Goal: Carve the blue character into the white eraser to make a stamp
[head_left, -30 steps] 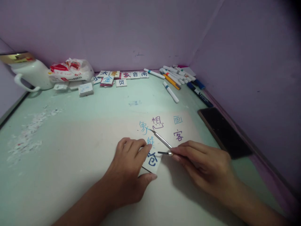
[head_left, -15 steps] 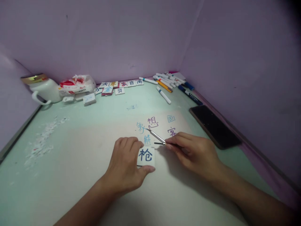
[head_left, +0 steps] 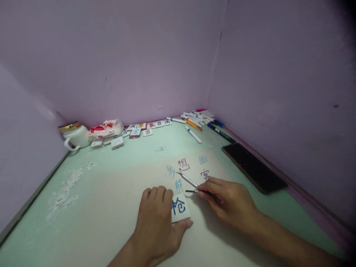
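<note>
A white square card (head_left: 181, 209) with a dark blue character lies on the table, its left part hidden behind my left hand (head_left: 158, 218). The fingers of that hand bend over the card's top left, and the thumb lies along its lower edge. My right hand (head_left: 226, 198) pinches a slim silver craft knife (head_left: 189, 180), whose tip points up and left above the card. A thin black rod (head_left: 191, 191) also sticks out of the right fingers, close to the card's top right corner; I cannot tell what it is. Handwritten blue and purple characters mark the tabletop around the knife.
A phone (head_left: 254, 168) lies at the right. Felt-tip pens (head_left: 193, 134) are heaped in the back corner. Lettered cards (head_left: 148, 132), a tissue pack (head_left: 106, 129) and a white mug (head_left: 79, 136) line the back wall. White scraps (head_left: 66, 189) are scattered at the left.
The view has tilted up, so everything sits lower in the picture. My left hand now covers more of the card's left side, and the card is turned slightly. The right hand keeps its grip.
</note>
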Demonstrator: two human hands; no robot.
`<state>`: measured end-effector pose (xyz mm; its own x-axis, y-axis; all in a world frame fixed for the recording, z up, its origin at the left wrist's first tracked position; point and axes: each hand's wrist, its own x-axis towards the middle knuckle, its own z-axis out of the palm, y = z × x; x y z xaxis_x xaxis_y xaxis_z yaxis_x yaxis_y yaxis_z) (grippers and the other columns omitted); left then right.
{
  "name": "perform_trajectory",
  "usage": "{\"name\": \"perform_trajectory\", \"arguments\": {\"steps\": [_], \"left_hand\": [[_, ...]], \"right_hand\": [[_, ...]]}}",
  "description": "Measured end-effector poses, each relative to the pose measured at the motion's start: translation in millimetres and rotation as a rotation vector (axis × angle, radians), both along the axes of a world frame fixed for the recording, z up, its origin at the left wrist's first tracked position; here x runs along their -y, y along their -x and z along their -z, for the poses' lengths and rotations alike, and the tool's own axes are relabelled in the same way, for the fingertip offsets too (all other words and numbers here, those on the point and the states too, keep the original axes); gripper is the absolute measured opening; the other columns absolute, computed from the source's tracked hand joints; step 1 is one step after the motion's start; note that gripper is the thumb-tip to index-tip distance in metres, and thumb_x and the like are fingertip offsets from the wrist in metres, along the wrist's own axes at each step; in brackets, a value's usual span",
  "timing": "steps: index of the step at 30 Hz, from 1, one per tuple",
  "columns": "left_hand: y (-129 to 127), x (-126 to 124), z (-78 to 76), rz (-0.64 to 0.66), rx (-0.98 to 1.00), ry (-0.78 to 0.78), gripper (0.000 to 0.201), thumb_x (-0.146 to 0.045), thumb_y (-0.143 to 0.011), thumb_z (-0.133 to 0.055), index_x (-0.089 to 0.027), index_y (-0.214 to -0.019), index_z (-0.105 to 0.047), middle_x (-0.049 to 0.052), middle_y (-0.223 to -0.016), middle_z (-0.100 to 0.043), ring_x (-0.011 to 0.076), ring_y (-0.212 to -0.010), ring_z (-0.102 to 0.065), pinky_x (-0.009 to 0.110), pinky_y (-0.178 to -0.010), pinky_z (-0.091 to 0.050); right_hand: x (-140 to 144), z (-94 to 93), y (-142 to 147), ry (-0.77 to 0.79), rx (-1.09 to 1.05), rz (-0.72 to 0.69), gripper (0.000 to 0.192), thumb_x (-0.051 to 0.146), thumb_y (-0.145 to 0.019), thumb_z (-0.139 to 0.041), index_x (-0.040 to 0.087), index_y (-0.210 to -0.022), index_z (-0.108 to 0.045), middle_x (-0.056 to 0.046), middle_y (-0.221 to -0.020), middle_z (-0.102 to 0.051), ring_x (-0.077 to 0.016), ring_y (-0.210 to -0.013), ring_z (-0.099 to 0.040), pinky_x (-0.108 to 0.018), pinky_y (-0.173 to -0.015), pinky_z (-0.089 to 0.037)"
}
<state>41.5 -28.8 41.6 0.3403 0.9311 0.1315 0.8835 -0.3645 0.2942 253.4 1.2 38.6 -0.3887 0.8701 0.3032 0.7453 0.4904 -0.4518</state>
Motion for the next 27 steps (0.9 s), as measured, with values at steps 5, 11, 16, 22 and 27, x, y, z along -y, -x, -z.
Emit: {"name": "perform_trajectory", "arguments": {"steps": [5,11,16,22,27], "left_hand": [[1.6,0.4,7.0,0.051,0.06,-0.08,0.033,-0.036,-0.072,-0.067,-0.017,-0.095,-0.053,0.011,-0.096,-0.056,0.0282,-0.089,-0.051,0.048,-0.08,-0.041],[5.0,-4.7,11.2,0.012,0.034,-0.134,0.032,-0.035,-0.077,-0.063,-0.015,-0.1,-0.051,0.012,-0.096,-0.058,0.0293,-0.09,-0.053,0.049,-0.079,-0.042],[7.5,-6.3,12.5,0.002,0.026,-0.154,0.033,-0.035,-0.078,-0.062,-0.014,-0.101,-0.051,0.013,-0.096,-0.057,0.0301,-0.09,-0.053,0.049,-0.078,-0.042],[11.0,-8.1,18.1,0.076,0.064,-0.21,0.037,-0.032,-0.079,-0.059,-0.012,-0.108,-0.05,0.016,-0.103,-0.053,0.0319,-0.095,-0.051,0.051,-0.08,-0.043],[14.5,-10.9,21.4,0.107,0.077,-0.18,0.039,-0.03,-0.08,-0.057,-0.014,-0.114,-0.048,0.016,-0.11,-0.05,0.0319,-0.098,-0.049,0.052,-0.082,-0.043]], "right_hand": [[3.4,0.3,1.1,-0.006,0.017,-0.039,0.019,0.025,-0.088,-0.051,0.023,-0.086,-0.07,0.001,-0.074,-0.069,-0.0151,-0.063,-0.064,-0.026,-0.053,-0.036],[9.8,0.4,2.2,-0.031,0.062,-0.09,0.023,0.023,-0.09,-0.048,0.021,-0.088,-0.071,-0.001,-0.074,-0.07,-0.016,-0.062,-0.065,-0.028,-0.053,-0.035],[0.2,5.9,0.7,-0.042,0.002,-0.025,0.019,0.024,-0.089,-0.052,0.02,-0.087,-0.071,-0.001,-0.075,-0.07,-0.0159,-0.065,-0.065,-0.027,-0.054,-0.037],[-1.0,7.5,3.8,-0.077,-0.048,-0.078,0.018,0.022,-0.089,-0.052,0.019,-0.088,-0.07,-0.001,-0.075,-0.07,-0.0147,-0.065,-0.063,-0.025,-0.057,-0.038],[-0.6,6.9,4.0,-0.065,0.014,-0.097,0.02,0.024,-0.092,-0.049,0.019,-0.088,-0.069,-0.002,-0.075,-0.069,-0.0145,-0.067,-0.062,-0.026,-0.057,-0.036]]}}
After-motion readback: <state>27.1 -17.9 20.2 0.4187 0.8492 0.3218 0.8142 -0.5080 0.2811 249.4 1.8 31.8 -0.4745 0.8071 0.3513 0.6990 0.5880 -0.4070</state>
